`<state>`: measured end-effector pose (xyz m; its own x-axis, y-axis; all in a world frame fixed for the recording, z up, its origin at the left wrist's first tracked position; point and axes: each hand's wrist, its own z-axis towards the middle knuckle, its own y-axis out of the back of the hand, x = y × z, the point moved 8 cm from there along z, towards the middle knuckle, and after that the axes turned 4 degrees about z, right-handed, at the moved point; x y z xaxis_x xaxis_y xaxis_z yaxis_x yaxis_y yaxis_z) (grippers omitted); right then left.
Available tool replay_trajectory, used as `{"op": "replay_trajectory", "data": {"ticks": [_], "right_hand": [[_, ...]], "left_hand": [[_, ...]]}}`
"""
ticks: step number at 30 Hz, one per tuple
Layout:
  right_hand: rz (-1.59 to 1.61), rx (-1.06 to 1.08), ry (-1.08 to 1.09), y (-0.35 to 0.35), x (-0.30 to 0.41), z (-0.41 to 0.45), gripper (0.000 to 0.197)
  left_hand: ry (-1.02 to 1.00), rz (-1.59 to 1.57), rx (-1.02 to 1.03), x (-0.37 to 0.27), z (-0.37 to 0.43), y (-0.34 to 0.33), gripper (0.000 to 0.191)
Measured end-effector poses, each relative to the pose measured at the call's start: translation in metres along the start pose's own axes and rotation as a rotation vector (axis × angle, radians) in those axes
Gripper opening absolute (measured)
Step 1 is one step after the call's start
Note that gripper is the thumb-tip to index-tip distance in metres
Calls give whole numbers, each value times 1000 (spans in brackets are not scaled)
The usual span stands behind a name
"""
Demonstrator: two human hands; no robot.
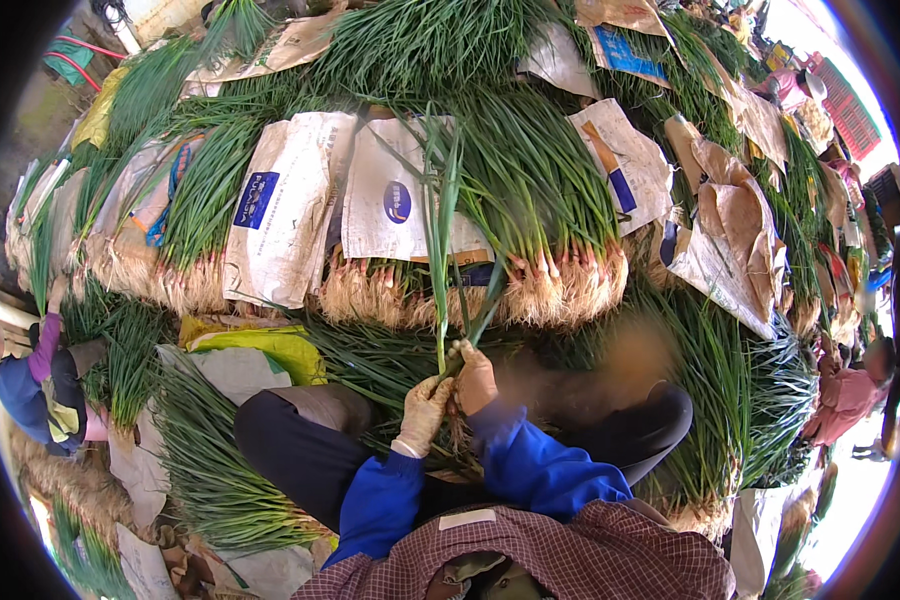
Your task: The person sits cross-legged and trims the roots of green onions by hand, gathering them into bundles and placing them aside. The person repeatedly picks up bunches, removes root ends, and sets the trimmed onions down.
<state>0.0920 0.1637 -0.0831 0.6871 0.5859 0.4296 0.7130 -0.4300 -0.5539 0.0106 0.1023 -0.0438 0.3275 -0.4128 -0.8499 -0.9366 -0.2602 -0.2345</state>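
Both hands meet low in the middle of the view, close above the lap. A pale, soiled glove covers my left hand (424, 412), whose fingers are closed on the lower stem of a green onion (441, 285) with long upright leaves. Touching it on the right is my right hand (475, 377), its fingers bent around the base of green onion leaves (487, 304). Pale roots hang just below the hands. Beyond them lies a row of green onion bundles, with a bushy root end (562, 289) facing me, partly under a white woven sack (394, 191).
More green onions (225, 465) are heaped at the left knee, others (709, 390) at the right. A yellow sack (270, 349) lies beyond the left knee. One person (30, 390) sits at the far left, another (851, 394) at the far right.
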Motion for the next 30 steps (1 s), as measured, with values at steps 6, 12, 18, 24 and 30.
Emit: {"op": "replay_trajectory", "data": {"ticks": [6, 12, 18, 24, 30], "right_hand": [[-103, 223, -188, 23, -13, 28, 28], [-1943, 464, 422, 30, 13, 33, 32], [-2099, -4, 795, -20, 146, 85, 31], [-2303, -204, 1097, -81, 153, 57, 28], [-1815, 600, 850, -44, 60, -47, 21]], "left_hand": [[83, 62, 92, 17, -15, -14, 18], [-28, 93, -125, 1, -18, 11, 11], [149, -229, 149, 13, 23, 3, 34], [246, -676, 138, 10, 43, 0, 14], [124, -485, 89, -2, 42, -3, 10]]}}
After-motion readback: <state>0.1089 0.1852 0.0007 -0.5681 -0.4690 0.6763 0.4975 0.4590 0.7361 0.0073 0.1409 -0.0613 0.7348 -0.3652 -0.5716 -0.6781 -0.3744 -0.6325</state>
